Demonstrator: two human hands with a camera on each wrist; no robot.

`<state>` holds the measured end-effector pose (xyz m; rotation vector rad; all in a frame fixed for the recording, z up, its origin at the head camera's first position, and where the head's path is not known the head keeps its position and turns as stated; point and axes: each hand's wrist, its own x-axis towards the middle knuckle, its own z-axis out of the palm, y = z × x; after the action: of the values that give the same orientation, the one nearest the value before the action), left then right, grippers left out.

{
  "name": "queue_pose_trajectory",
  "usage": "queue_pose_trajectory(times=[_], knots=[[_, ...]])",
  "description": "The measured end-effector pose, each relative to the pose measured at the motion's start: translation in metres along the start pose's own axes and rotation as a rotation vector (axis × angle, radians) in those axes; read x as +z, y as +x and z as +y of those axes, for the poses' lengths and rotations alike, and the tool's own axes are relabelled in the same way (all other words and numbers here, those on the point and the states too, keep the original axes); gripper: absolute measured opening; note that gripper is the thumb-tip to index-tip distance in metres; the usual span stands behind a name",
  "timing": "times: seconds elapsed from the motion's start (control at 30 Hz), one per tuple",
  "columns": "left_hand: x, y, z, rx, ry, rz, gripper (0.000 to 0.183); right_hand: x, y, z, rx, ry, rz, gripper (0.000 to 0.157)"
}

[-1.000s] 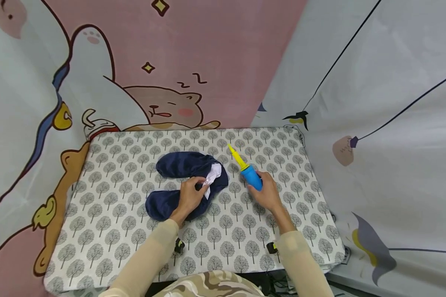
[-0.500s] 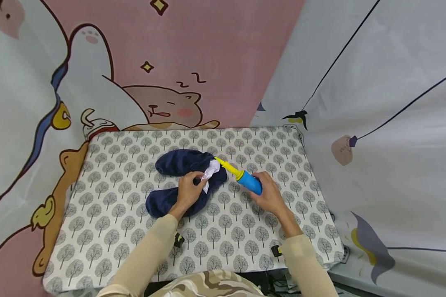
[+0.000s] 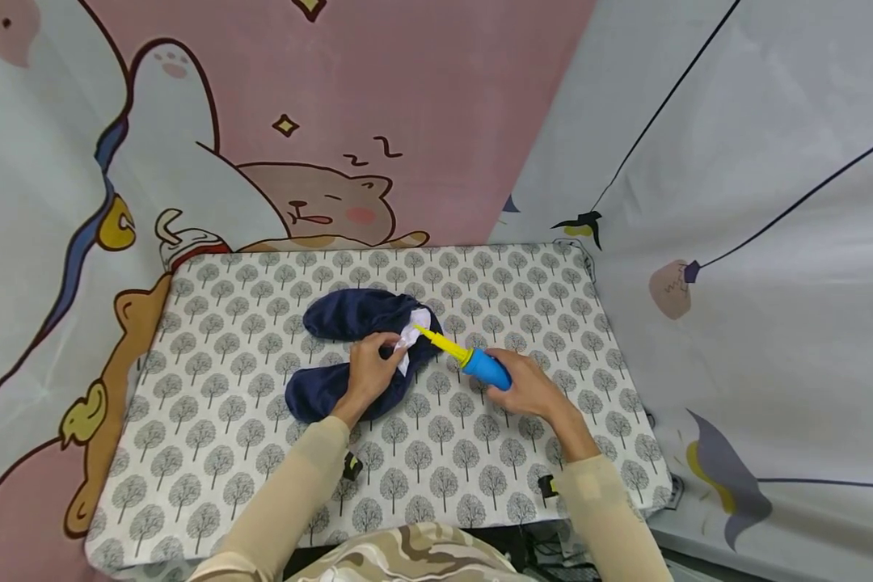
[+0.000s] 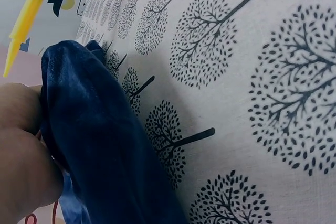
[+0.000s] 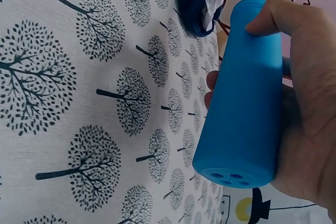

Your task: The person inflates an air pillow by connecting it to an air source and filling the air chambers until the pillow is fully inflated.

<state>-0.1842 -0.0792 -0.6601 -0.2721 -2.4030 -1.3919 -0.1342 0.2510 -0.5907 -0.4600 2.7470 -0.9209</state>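
A navy velvety U-shaped neck pillow [image 3: 352, 314] lies on the table with its two ends toward the left. Crumpled white material [image 3: 416, 320] shows at its curve, and my left hand [image 3: 369, 373] pinches this near the edge. My right hand [image 3: 529, 386] grips a hand pump, its blue barrel [image 5: 239, 103] wrapped by curled fingers and thumb. The pump's yellow nozzle [image 3: 444, 343] points left, its tip over the white material; whether they touch I cannot tell. In the left wrist view the pillow's navy cover [image 4: 94, 124] hides my left fingertips.
A white cloth with grey tree prints [image 3: 218, 465] covers the table. Pink and white cartoon-printed fabric [image 3: 422, 105] hangs behind and on both sides. Dark cables [image 3: 546, 554] hang below the front edge, near the person's camouflage clothing [image 3: 415, 558].
My right hand has swung the pump's nozzle left and down, from beyond the pillow to over the white material. The left hand keeps its pinch nearly in place.
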Motion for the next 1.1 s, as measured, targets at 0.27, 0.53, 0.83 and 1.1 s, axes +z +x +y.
queue_pose_trajectory(times=[0.27,0.53,0.83,1.1], knots=[[0.001,-0.001,-0.001,0.018,0.014,0.010,0.021,0.009,0.003,-0.003,0.012,0.014,-0.076,0.064],[0.001,-0.001,-0.001,0.019,0.005,0.013,0.021,0.012,0.004,-0.008,0.009,-0.009,-0.098,0.060],[0.000,0.000,0.001,0.003,0.001,0.002,0.020,0.012,0.005,-0.009,0.009,-0.040,-0.133,0.063],[0.004,-0.001,-0.008,0.041,0.030,0.019,0.019,0.009,0.006,-0.012,-0.008,-0.084,-0.122,0.059]])
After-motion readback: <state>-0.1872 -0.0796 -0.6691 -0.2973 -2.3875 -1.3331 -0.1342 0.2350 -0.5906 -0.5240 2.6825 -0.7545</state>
